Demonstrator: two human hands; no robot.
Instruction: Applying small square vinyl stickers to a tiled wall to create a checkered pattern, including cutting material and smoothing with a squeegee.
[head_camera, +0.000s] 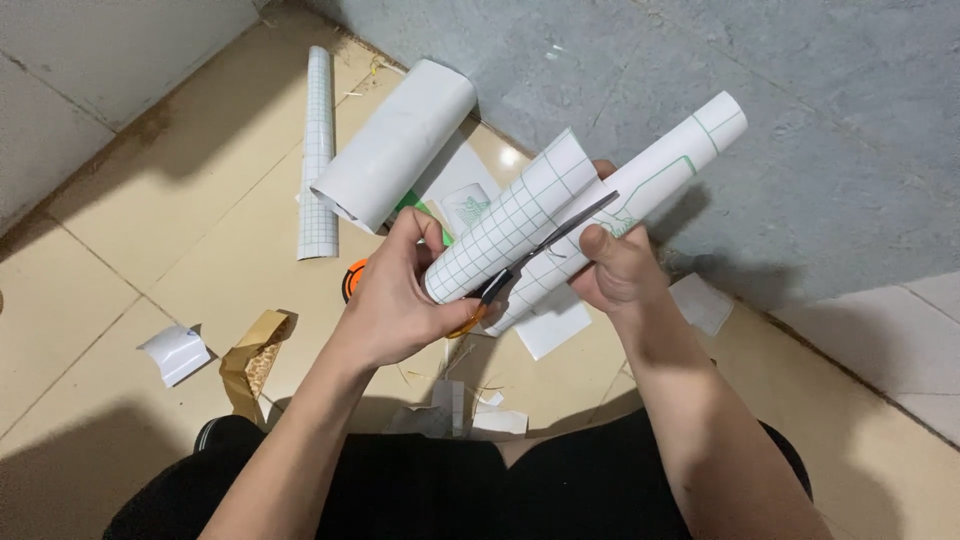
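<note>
Both forearms reach up from the bottom edge. At the frame centre, scissors (520, 268) are gripped by the curled fingers of the left hand (395, 300), blades open across a curling sheet of gridded paper (560, 215), which is pinched by the right hand (615, 265). Further out, a thick white roll (395, 145) and a thin gridded roll (318, 150) lie on the floor at upper left.

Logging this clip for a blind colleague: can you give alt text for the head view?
Over a tan tiled floor, the left hand works orange-handled scissors into a curled sheet of grid-lined white backing paper, which the right hand holds. A thick white roll, a thin grid-printed roll and paper scraps lie on the floor beyond.
</note>
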